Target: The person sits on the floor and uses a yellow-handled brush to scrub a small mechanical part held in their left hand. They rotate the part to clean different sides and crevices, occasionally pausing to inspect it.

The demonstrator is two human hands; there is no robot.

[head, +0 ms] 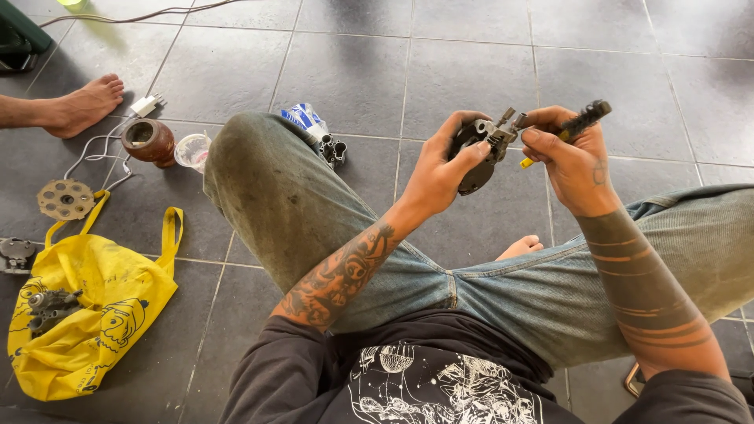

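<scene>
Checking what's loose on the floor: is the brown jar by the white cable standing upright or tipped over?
Upright. The brown jar stands on its base on the tiled floor, mouth facing up, beside a clear plastic cup.

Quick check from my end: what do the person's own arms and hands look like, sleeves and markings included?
Both hands are bare, no gloves. The left hand joins a forearm covered in dense pictorial tattoos. The right hand has a small tattoo near the wrist, and its forearm carries a broad solid band followed by several thin rings. Dark sleeves are pushed up near both elbows.
</scene>
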